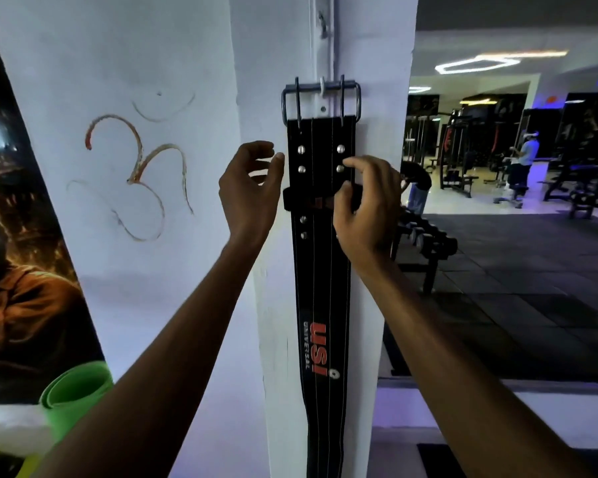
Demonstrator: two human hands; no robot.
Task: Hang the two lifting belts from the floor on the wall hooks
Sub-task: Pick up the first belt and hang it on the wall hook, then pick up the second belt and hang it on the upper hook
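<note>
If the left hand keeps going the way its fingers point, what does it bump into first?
Probably the black lifting belt hanging from the wall hook. The left hand is open, its fingers pointing right at the belt's left edge, nearly touching; depth is hard to judge.

Black belt (pixel 320 270), red lettering, white stitching

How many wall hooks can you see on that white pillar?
2. One hook sits empty near the pillar's top; a lower hook carries the buckle of the black belt. More could be out of view.
</note>
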